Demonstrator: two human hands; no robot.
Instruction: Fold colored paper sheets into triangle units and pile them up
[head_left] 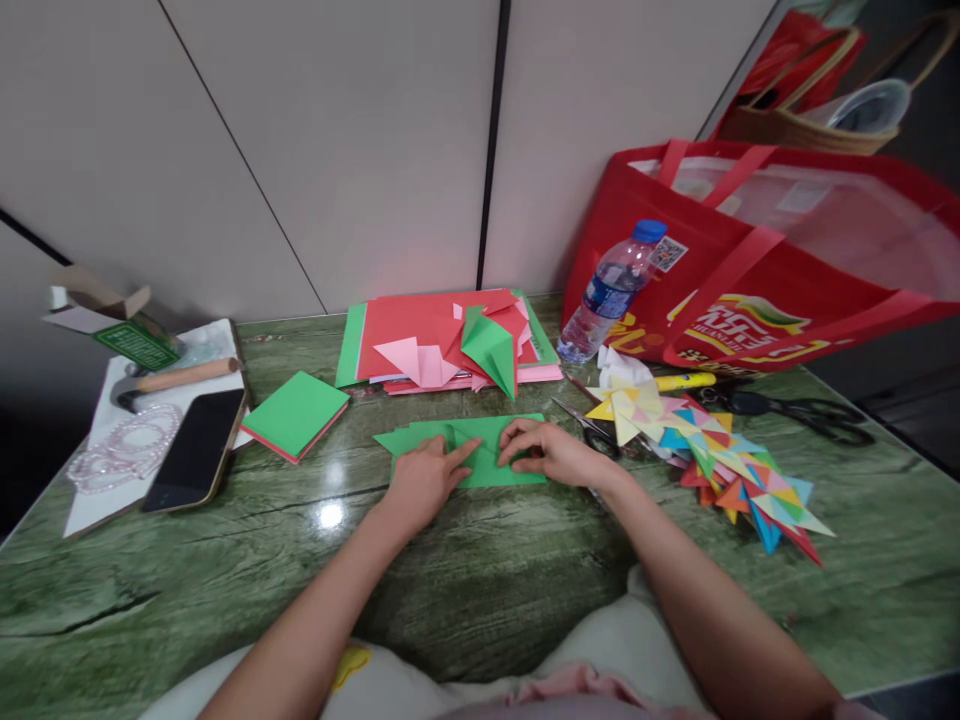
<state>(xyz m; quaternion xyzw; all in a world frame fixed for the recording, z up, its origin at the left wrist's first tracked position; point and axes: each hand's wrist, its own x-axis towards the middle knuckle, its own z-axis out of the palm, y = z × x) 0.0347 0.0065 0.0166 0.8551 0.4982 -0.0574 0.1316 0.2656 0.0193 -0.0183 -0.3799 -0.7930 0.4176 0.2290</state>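
Observation:
A green folded paper (480, 440) lies flat on the green wood-grain table (487, 570) in front of me. My left hand (424, 480) rests on the paper's left half, its index finger pointing along a crease toward the middle. My right hand (544, 452) presses on the right half with curled fingertips pinching the paper down. Both hands meet near the paper's centre.
Behind lie a stack of red, pink and green sheets (442, 345) and a small green paper pad (296, 413). Colourful folded stars (720, 465), scissors (787, 408), a water bottle (611, 290) and a red bag (765, 270) stand right. A phone (196, 450), beads and hammer lie left.

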